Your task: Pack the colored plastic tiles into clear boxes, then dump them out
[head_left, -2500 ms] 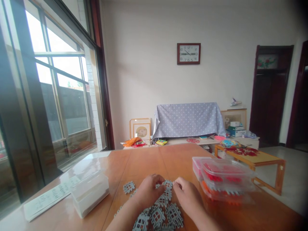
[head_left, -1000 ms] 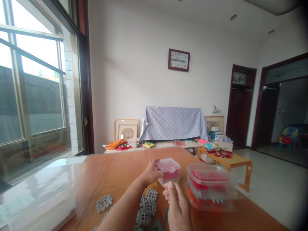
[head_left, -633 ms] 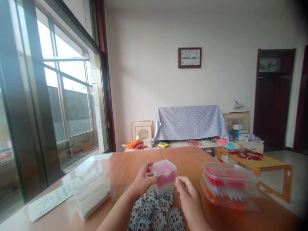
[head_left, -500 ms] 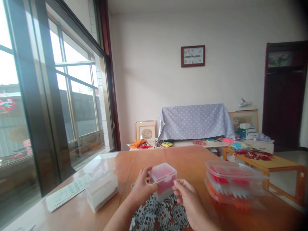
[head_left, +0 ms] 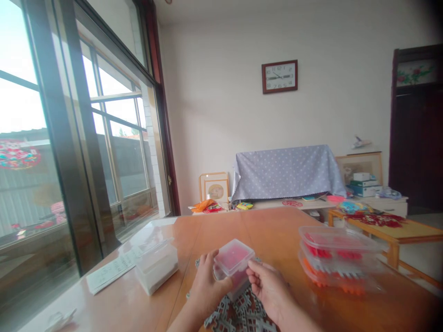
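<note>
A small translucent plastic box [head_left: 234,256] with pink showing through its lid is in front of me, above a pile of grey interlocking plastic pieces [head_left: 247,308]. My left hand [head_left: 209,279] grips its left side, thumb at the near side and fingers behind. At the front right corner of the lid, the thumb and bent fingers of my right hand [head_left: 266,281] pinch the edge. Whether the lid is slightly raised I cannot tell. What makes the pink colour inside is unclear through the plastic.
An open clear box [head_left: 157,269] holding pale contents stands left, beside written paper cards [head_left: 116,267]. On the right are stacked clear containers [head_left: 341,258] with red, orange and grey pieces. A crumpled wrapper [head_left: 60,319] lies near left on the wooden table [head_left: 277,230].
The view has shifted a little. The box's lid now shows more of its top, and my right hand keeps hold at its front corner.
</note>
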